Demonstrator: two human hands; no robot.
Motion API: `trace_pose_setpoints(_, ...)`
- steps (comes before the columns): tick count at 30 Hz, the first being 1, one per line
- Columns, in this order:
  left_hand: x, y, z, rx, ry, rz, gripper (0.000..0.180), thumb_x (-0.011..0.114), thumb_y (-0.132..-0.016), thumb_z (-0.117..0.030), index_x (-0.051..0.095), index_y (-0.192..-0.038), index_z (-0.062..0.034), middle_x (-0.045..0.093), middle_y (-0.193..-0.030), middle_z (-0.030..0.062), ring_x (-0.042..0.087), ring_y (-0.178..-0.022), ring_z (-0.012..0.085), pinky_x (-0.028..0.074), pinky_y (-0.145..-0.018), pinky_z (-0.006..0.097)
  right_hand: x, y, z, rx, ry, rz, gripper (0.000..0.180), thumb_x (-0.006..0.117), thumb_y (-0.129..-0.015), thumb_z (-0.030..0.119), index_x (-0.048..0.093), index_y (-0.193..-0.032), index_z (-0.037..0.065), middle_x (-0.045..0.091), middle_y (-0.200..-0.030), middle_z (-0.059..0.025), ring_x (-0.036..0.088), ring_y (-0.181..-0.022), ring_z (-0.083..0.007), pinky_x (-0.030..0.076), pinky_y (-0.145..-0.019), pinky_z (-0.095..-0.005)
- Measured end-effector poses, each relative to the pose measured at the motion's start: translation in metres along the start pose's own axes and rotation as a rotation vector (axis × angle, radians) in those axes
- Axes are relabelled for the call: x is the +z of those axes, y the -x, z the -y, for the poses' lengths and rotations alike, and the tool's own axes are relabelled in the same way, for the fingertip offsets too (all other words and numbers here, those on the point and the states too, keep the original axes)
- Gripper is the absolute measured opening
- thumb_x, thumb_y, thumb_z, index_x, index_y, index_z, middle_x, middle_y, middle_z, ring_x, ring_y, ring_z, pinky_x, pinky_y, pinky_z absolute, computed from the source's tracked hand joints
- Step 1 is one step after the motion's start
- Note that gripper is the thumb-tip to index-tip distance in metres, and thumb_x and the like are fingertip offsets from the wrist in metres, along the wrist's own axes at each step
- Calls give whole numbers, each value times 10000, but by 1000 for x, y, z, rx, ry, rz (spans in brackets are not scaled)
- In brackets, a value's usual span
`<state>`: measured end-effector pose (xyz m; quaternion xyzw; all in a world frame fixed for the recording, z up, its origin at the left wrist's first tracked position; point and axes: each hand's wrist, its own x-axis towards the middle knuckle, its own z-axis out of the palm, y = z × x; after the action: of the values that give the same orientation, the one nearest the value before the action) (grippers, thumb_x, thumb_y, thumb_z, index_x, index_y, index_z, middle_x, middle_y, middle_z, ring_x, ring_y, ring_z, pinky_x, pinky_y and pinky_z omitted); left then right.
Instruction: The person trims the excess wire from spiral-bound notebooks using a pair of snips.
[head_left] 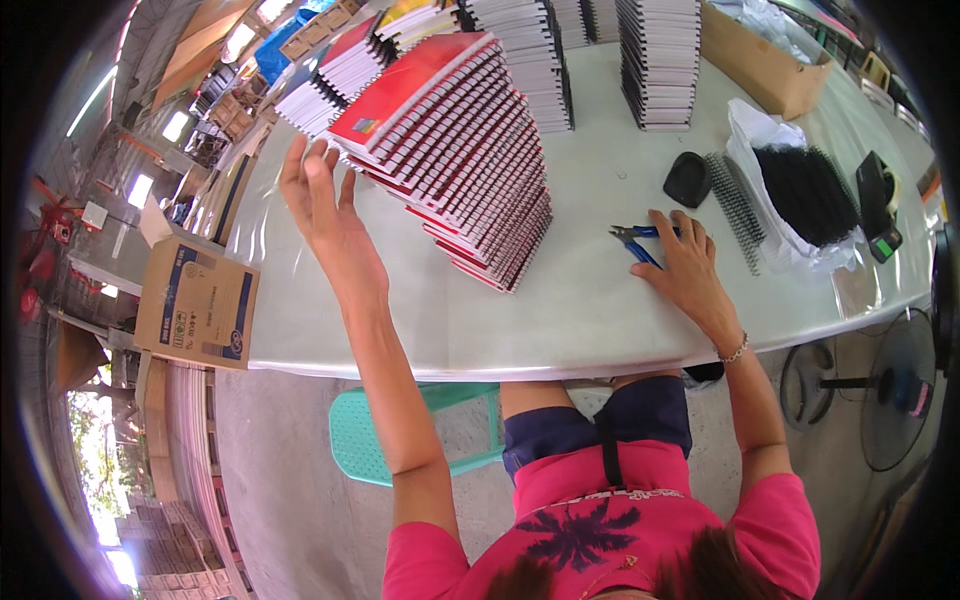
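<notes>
A tall stack of red spiral-bound notebooks (465, 160) stands on the table at left of centre, with white wire spines facing right. Beside its upper left edge I hold my left hand (330, 215) raised, fingers apart and nothing in them. Whether a fingertip touches the top notebook's corner I cannot tell. Over on the right, my right hand (690, 270) rests low on the table, its fingers and thumb around the blue handles of small cutting pliers (640, 240). The jaws of the pliers point left, toward the stack.
Beyond the pliers lie a black oval dish (688, 179), black binding coils (805, 195) on white wrapping and a black tape dispenser (878, 205). More notebook stacks (660, 65) and an open carton (770, 70) line the far side. A cardboard box (195, 305) stands left; a green stool (375, 440) is below.
</notes>
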<state>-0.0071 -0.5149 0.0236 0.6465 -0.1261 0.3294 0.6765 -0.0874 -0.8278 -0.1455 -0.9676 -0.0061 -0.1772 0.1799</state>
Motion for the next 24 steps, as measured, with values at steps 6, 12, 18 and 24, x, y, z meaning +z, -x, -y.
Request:
trace_pose_setpoints(6,12,-32,-6,-94,-33,101,805,500,-946,-670,424,-1456,-52,482,-1379,151,443,-1305,261,311,-1100,409,-8,-11,13,44,-78,107,520,693,-872,279,503,-1289,33,493,-1222,-200,466,-1183,-399,390,-961,-565)
trace_pose_setpoints(12,25,-32,-9,-181,-38,121,694,646,-913,-558,469,-1401,-97,584,-1266,107,579,-1140,192,416,-1005,337,-58,-46,97,-184,-512,-189,526,654,-912,279,475,-1348,44,513,-1228,-215,470,-1162,-399,384,-975,-500)
trace_pose_setpoints(18,33,-25,-19,-188,15,164,540,665,-896,-326,483,-1376,-156,630,-1130,122,635,-1012,193,492,-911,328,-72,-57,161,-491,-592,-403,564,696,-865,259,504,-1355,57,515,-1205,-217,475,-1121,-378,351,-987,-512)
trace_pose_setpoints(24,30,-26,-18,-204,-24,186,517,647,-893,-341,514,-1348,-135,596,-1232,66,603,-1100,182,446,-972,324,-52,-62,177,-451,-456,-516,603,713,-864,271,495,-1387,66,506,-1236,-191,464,-1100,-364,338,-963,-484)
